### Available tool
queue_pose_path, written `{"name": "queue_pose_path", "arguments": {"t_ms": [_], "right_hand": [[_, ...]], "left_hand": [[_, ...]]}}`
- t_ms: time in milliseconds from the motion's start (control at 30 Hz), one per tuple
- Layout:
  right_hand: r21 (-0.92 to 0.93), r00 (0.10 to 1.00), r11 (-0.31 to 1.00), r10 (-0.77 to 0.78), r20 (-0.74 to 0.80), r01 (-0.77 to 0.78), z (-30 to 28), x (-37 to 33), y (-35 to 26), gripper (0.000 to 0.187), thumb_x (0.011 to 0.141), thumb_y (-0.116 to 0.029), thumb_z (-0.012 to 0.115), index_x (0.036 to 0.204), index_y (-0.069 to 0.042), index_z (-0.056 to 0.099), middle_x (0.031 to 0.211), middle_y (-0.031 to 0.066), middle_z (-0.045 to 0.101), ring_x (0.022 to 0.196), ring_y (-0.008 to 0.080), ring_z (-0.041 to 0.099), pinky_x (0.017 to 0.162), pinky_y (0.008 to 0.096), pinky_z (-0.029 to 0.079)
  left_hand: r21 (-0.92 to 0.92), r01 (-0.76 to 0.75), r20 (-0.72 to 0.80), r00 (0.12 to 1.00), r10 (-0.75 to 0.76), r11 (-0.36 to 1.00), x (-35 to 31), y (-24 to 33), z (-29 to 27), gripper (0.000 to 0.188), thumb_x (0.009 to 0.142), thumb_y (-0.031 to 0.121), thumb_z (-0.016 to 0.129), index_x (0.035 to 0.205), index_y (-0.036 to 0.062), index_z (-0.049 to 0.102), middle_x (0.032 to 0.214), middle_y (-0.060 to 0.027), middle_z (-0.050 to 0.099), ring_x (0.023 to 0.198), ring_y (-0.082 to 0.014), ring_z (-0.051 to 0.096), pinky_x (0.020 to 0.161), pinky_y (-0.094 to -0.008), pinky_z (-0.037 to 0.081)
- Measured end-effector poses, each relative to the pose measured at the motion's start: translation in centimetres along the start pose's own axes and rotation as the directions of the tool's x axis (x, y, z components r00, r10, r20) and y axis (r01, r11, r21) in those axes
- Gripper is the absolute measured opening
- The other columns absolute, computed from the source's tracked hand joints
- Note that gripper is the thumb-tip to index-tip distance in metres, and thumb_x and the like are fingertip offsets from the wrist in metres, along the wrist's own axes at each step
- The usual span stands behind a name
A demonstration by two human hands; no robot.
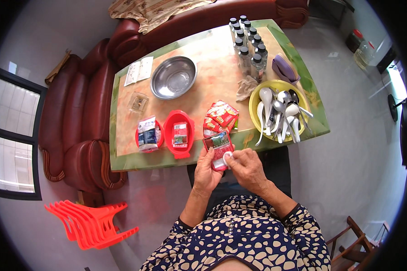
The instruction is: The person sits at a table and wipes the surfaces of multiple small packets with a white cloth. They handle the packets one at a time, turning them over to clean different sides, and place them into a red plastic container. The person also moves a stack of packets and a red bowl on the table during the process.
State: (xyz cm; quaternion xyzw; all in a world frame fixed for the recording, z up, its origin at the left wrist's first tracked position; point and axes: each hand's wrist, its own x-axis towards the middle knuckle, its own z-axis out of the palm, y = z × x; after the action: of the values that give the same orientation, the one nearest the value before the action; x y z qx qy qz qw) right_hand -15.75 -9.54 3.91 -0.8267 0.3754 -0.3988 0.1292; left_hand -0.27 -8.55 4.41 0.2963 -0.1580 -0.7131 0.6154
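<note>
My left hand holds a flat red packet with a landscape picture on it, just off the table's near edge. Pinched in my right hand is a small white wad, like a tissue or cloth, which lies against the lower part of the packet. Just beyond, several red snack packets lie in a loose pile. To their left, a red plastic basket contains a similar red packet. Beside it, a smaller red container bears a white and blue pouch.
On the green-edged table stand a steel basin, a clear box, a leaflet, several capped bottles, a crumpled cloth and a yellow bowl full of spoons. Red stacked chairs and a sofa are left.
</note>
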Motion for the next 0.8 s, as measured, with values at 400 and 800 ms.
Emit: {"name": "queue_pose_path", "arguments": {"t_ms": [400,800], "right_hand": [[0.055,0.980,0.990,0.138,-0.144,-0.131,1.3,4.2,-0.7,0.031,0.073,-0.005,0.066,0.104,-0.004,0.064,0.098,0.0097,0.057,0.091,0.0279,0.054,0.077,0.0396,0.043],[0.040,0.942,0.980,0.198,-0.273,-0.194,2.1,4.1,-0.2,0.035,0.069,-0.004,0.068,0.104,-0.005,0.067,0.102,0.0083,0.059,0.093,0.0274,0.055,0.076,0.0385,0.043]], "left_hand": [[-0.008,-0.010,-0.014,1.000,0.010,1.000,-0.8,-0.8,-0.2,0.037,0.102,0.012,0.040,0.139,0.0117,0.040,0.131,-0.0065,0.053,0.116,-0.0184,0.056,0.098,-0.0360,0.048],[0.052,-0.011,-0.008,1.000,0.012,0.999,-0.8,-0.5,0.2,0.036,0.103,0.019,0.038,0.137,0.0092,0.042,0.129,-0.0089,0.054,0.119,-0.0195,0.054,0.099,-0.0380,0.047]]}}
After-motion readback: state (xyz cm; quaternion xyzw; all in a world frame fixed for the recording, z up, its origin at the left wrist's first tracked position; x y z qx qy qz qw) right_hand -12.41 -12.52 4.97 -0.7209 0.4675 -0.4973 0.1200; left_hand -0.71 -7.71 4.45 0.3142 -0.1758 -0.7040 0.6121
